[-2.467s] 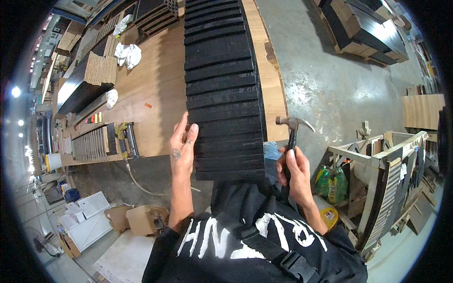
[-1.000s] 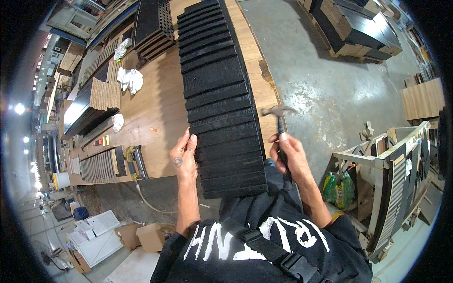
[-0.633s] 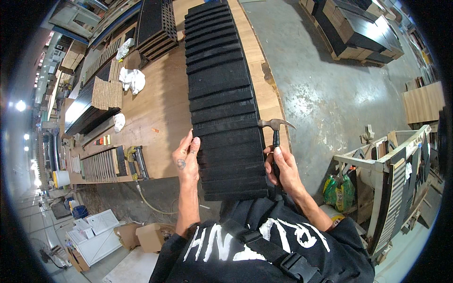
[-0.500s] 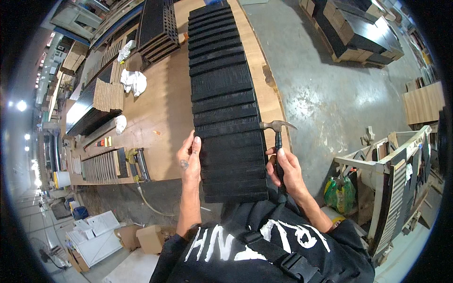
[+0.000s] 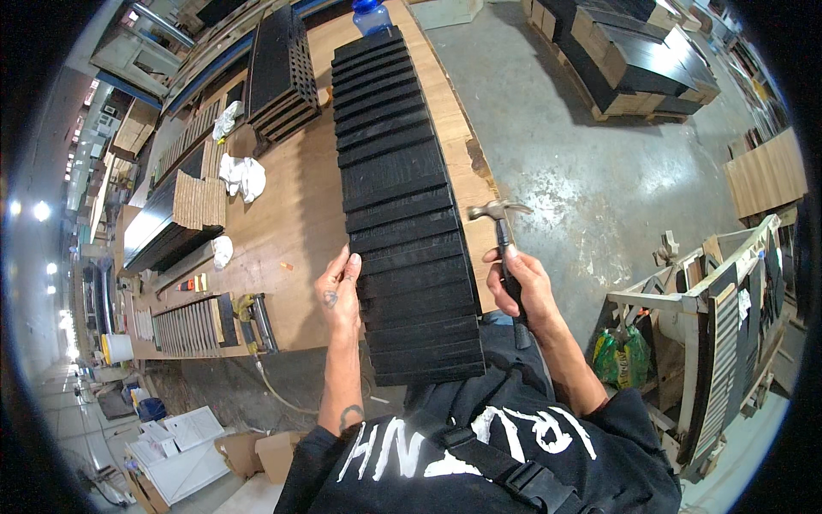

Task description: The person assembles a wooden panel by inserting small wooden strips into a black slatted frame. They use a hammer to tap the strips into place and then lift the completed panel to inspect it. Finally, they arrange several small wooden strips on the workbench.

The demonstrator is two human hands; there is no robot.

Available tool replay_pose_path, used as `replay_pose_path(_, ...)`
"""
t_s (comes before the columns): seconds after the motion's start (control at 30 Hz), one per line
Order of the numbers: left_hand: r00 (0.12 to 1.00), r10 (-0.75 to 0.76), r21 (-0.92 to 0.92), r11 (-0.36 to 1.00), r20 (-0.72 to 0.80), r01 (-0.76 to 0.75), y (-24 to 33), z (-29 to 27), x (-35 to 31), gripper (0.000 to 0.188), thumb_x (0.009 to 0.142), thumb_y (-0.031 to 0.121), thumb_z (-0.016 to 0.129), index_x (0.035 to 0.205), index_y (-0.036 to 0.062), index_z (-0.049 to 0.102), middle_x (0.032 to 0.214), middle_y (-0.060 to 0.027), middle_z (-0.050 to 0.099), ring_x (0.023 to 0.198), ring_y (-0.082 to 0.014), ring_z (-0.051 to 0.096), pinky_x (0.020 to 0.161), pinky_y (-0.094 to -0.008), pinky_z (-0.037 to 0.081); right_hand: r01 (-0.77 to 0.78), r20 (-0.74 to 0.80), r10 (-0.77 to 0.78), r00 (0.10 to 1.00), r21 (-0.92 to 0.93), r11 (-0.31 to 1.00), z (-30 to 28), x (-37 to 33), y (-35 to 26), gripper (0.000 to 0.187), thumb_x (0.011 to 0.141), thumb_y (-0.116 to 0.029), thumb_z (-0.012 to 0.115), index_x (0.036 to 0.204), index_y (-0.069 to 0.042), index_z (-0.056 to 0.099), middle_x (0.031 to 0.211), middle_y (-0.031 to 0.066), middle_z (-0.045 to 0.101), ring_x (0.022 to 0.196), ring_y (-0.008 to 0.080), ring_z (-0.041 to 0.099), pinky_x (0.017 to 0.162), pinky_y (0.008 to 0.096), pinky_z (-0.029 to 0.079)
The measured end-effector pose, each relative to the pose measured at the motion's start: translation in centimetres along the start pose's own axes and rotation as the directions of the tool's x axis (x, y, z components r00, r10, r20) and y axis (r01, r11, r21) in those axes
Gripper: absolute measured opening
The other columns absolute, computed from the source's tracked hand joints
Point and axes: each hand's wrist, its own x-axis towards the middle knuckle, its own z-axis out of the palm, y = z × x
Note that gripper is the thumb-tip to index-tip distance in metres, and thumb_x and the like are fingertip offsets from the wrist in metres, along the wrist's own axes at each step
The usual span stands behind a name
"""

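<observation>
A long bundle of black slats (image 5: 399, 184) with stepped, uneven faces lies lengthwise before me, its near end overhanging the table by my body. At its left edge my left hand (image 5: 339, 287) is closed, thumb up, fingertips partly hidden against the side. My right hand (image 5: 524, 284) is wrapped round the dark handle of a claw hammer (image 5: 500, 211), held upright just right of the bundle. The hammer's striking face points toward the bundle's right side, with a small gap between them.
The wooden table (image 5: 291, 214) also bears stacked black panels (image 5: 281, 73), white cloths (image 5: 243, 177), a nail gun (image 5: 254, 322) and a slatted panel (image 5: 184, 328). A blue jug (image 5: 370, 17) stands at the far end. On the right are a rack (image 5: 685, 301) and a loaded pallet (image 5: 634, 64).
The hammer has drawn slightly up and away from the bundle's side, its head tilting. My view has shifted a little; the left hand keeps its place on the edge.
</observation>
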Motion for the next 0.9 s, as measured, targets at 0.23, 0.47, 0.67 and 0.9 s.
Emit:
replay_pose_path(0.23,1.0,-0.027,-0.136,0.99,0.013,0.029,-0.1,-0.2,0.1,0.042,0.089,0.007,0.075,0.127,-0.0053,0.063,0.123,-0.0171,0.066,0.111,-0.0201,0.063,0.101,-0.0316,0.048,-0.061,-0.015,0.06,0.998,-0.079,0.995,0.7,-0.1,-0.1,0.043,0.108,-0.039,0.037,0.107,-0.001,0.057,0.063,0.0049,0.055,0.037,0.007,0.037,0.034,0.0222,0.029)
replay_pose_path(0.47,0.999,-0.038,-0.059,0.998,0.016,0.039,0.7,0.1,-0.1,0.045,0.09,0.012,0.075,0.129,-0.0052,0.061,0.128,-0.0204,0.063,0.12,-0.0255,0.06,0.107,-0.036,0.044,-0.079,0.006,0.08,0.997,-0.043,0.996,0.8,0.7,0.1,0.041,0.108,-0.038,0.04,0.106,-0.001,0.057,0.064,0.006,0.058,0.037,0.0071,0.038,0.035,0.0226,0.029)
replay_pose_path(0.67,0.998,-0.059,-0.11,0.992,0.026,0.061,1.3,1.4,2.2,0.049,0.095,0.018,0.069,0.135,-0.0084,0.054,0.137,-0.0202,0.056,0.123,-0.0217,0.055,0.109,-0.0332,0.04,-0.002,0.015,0.003,1.0,-0.025,1.0,0.3,3.1,-0.8,0.041,0.108,-0.037,0.04,0.107,0.0,0.057,0.064,0.0054,0.057,0.037,0.0063,0.037,0.035,0.0225,0.029)
replay_pose_path(0.9,1.0,-0.002,0.003,1.0,-0.009,0.002,-0.1,1.2,3.3,0.043,0.093,0.016,0.071,0.128,-0.0068,0.061,0.128,-0.0179,0.063,0.115,-0.0203,0.059,0.104,-0.0305,0.043,0.015,0.019,-0.016,1.0,0.02,1.0,-0.4,4.1,-0.8,0.042,0.108,-0.037,0.039,0.106,0.001,0.057,0.064,0.0052,0.057,0.036,0.0062,0.038,0.034,0.0215,0.032)
